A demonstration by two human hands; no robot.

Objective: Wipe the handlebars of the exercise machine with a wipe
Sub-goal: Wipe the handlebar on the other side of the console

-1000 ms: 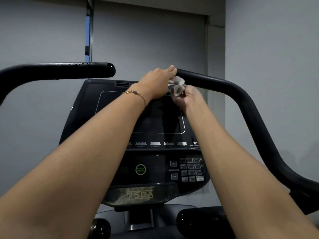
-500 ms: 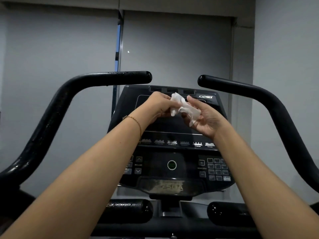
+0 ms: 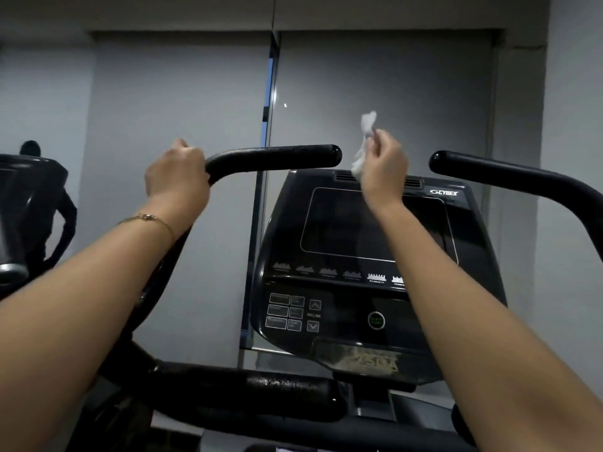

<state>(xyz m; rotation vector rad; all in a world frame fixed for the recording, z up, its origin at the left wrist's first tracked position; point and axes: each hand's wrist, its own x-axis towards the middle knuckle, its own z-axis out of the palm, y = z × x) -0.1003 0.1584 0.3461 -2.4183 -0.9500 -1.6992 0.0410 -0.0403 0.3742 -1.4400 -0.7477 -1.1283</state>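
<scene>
Wipe, white and crumpled, is pinched in the raised right hand, in the gap between the ends of the left handlebar and right handlebar, touching neither, above the Cybex console. The left hand wraps around the left handlebar's bend.

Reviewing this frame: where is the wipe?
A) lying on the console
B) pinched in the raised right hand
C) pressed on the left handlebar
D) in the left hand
B: the right hand pinches the wipe up in the air between the bar ends, while the left hand grips the left handlebar.
</scene>
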